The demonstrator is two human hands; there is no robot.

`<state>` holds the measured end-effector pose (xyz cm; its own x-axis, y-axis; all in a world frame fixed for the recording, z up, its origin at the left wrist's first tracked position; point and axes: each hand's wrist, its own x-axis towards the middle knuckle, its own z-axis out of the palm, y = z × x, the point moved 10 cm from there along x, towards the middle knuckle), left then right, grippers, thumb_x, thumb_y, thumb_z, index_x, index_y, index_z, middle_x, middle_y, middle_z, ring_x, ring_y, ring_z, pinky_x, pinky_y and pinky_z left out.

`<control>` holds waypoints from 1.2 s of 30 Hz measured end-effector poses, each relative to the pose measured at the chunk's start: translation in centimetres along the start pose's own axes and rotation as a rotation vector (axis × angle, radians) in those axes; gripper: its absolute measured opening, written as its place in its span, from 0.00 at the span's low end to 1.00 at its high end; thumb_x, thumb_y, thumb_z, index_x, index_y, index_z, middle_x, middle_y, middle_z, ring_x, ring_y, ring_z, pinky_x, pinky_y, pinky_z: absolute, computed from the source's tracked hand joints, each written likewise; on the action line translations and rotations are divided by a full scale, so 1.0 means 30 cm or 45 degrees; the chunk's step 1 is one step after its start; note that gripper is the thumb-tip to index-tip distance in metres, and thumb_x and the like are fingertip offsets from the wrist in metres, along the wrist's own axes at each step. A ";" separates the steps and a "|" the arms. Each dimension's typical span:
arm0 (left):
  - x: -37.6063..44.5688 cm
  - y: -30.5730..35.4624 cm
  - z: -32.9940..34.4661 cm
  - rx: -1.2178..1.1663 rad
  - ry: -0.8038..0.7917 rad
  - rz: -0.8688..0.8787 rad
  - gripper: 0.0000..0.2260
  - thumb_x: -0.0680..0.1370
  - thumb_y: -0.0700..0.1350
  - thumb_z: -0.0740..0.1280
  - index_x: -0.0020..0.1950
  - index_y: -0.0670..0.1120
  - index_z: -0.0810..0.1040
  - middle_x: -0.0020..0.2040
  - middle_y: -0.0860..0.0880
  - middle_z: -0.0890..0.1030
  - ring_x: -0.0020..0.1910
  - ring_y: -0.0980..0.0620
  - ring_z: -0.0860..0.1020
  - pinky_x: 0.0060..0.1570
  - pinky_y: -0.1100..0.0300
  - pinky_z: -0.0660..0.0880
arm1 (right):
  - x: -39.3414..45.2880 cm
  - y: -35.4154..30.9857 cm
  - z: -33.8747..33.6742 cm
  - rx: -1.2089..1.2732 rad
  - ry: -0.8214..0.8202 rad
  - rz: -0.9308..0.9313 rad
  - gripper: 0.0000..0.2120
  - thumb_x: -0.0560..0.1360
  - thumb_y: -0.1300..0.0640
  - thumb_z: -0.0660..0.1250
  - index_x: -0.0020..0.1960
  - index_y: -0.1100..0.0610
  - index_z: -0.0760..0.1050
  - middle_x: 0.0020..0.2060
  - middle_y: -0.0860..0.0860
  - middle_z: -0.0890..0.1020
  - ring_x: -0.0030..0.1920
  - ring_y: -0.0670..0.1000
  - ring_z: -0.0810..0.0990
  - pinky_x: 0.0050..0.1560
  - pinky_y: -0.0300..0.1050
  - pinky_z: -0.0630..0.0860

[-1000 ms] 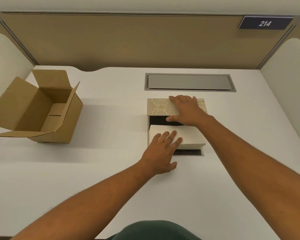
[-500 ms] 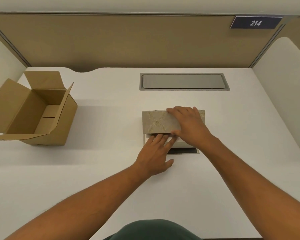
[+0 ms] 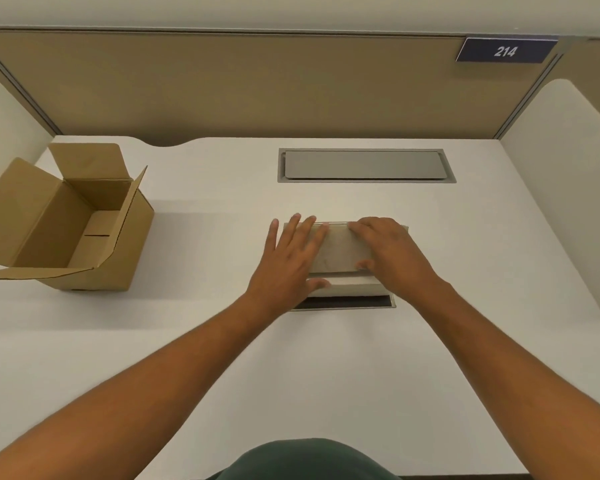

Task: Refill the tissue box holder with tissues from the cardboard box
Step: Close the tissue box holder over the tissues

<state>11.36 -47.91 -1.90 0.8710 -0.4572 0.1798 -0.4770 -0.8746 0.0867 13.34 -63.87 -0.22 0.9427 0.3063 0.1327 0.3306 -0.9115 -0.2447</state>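
Note:
The beige tissue box holder lid (image 3: pixel 340 251) lies folded down over a white tissue stack (image 3: pixel 354 285) in the middle of the white desk. Under the stack's near edge the holder's dark base (image 3: pixel 343 302) shows as a black strip. My left hand (image 3: pixel 288 265) lies flat on the lid's left end, fingers spread, thumb against the tissue stack. My right hand (image 3: pixel 392 254) presses on the lid's right end, thumb at its near edge. The open cardboard box (image 3: pixel 94 230) stands at the far left with its flaps up; nothing shows inside it.
A grey cable hatch (image 3: pixel 364 165) is set into the desk behind the holder. Tan partition panels close the back, white dividers stand at both sides, and a blue sign (image 3: pixel 504 50) reads 214. The desk's near edge lies just before my green-clothed body.
My right hand folded the lid from open at the back down toward me onto the tissues. My left hand moved from the tissue stack up onto the lid's left end.

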 end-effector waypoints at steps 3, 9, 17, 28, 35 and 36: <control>-0.016 -0.005 0.006 -0.033 0.015 0.005 0.44 0.74 0.62 0.79 0.84 0.44 0.66 0.78 0.42 0.73 0.78 0.40 0.71 0.83 0.37 0.61 | -0.047 -0.006 0.013 -0.010 0.092 -0.015 0.35 0.64 0.60 0.85 0.69 0.57 0.80 0.64 0.55 0.83 0.66 0.60 0.79 0.71 0.57 0.71; -0.084 0.039 0.024 -0.081 0.117 0.054 0.32 0.74 0.48 0.81 0.76 0.42 0.76 0.73 0.39 0.79 0.71 0.37 0.78 0.75 0.42 0.73 | -0.159 -0.001 0.054 -0.022 0.245 0.024 0.30 0.67 0.62 0.84 0.67 0.58 0.80 0.64 0.56 0.83 0.65 0.59 0.80 0.68 0.57 0.75; -0.132 0.055 0.075 -0.017 0.132 0.091 0.27 0.80 0.42 0.77 0.78 0.43 0.75 0.77 0.40 0.77 0.76 0.37 0.75 0.75 0.43 0.73 | -0.228 -0.019 0.078 -0.028 0.393 0.012 0.30 0.64 0.66 0.85 0.64 0.58 0.82 0.59 0.55 0.84 0.62 0.60 0.81 0.64 0.55 0.75; -0.213 0.073 0.160 0.066 0.183 0.126 0.33 0.81 0.35 0.73 0.84 0.44 0.66 0.84 0.39 0.68 0.83 0.38 0.67 0.81 0.37 0.66 | -0.286 -0.024 0.150 -0.097 0.420 0.016 0.26 0.66 0.66 0.82 0.63 0.56 0.82 0.58 0.54 0.82 0.61 0.58 0.77 0.61 0.55 0.72; -0.241 0.081 0.220 0.044 0.090 0.077 0.32 0.86 0.56 0.65 0.86 0.46 0.61 0.88 0.39 0.58 0.87 0.38 0.58 0.84 0.36 0.58 | -0.319 -0.026 0.200 -0.096 0.398 0.007 0.25 0.72 0.69 0.77 0.67 0.57 0.78 0.66 0.57 0.79 0.68 0.60 0.76 0.69 0.57 0.72; -0.241 0.082 0.222 0.035 0.087 0.064 0.32 0.86 0.56 0.64 0.87 0.46 0.61 0.88 0.38 0.58 0.88 0.37 0.57 0.84 0.36 0.58 | -0.322 -0.025 0.207 -0.107 0.382 0.013 0.26 0.73 0.67 0.77 0.70 0.58 0.77 0.69 0.59 0.78 0.71 0.62 0.75 0.72 0.60 0.70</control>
<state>4.69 -47.82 -9.51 0.8355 -0.4896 0.2495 -0.5158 -0.8553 0.0489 4.27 -64.43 -7.30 0.8862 0.2140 0.4110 0.3046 -0.9374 -0.1686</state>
